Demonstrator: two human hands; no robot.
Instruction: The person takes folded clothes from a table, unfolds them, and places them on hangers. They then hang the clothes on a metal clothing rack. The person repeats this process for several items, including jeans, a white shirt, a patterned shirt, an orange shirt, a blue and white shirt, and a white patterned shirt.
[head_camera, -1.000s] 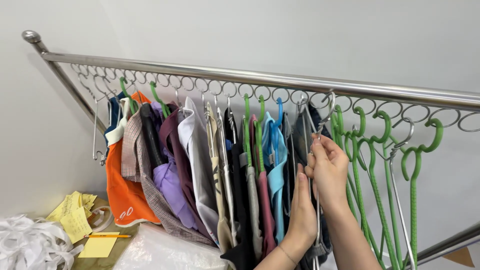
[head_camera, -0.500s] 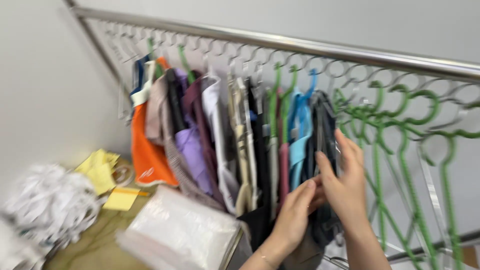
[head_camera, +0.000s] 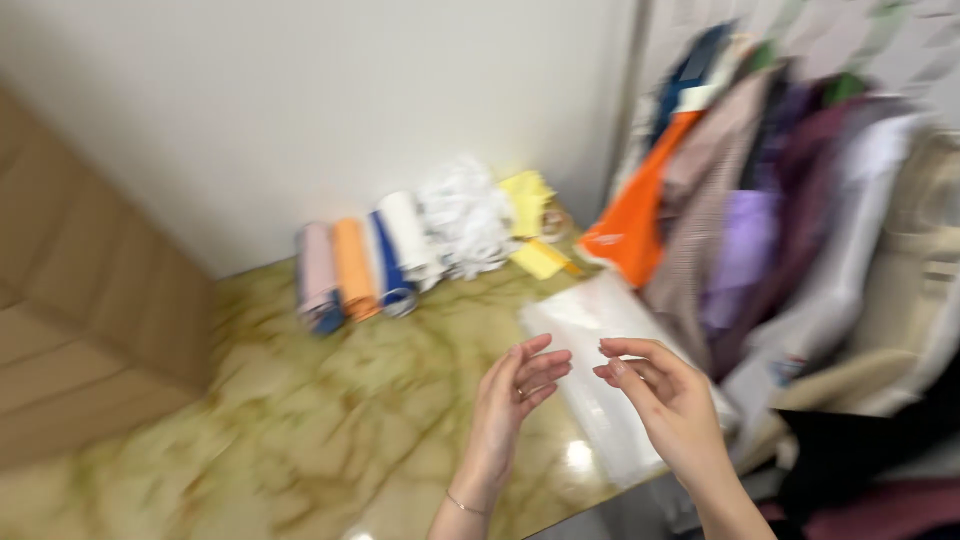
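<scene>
Marbled yellow-green surface (head_camera: 330, 400) lies under both hands; the left hand (head_camera: 515, 395) and right hand (head_camera: 665, 405) hover near each other just above a clear plastic packet (head_camera: 600, 350), fingers loosely spread and holding nothing; the packet lies untouched, so whatever is to be done with it looks not yet begun. Hanging garments (head_camera: 770, 220) crowd the right edge; 4 or so fabric rolls (head_camera: 355, 265) rest by the wall, though blur makes that count uncertain; a cardboard box (head_camera: 90, 330) is cut off at left.
</scene>
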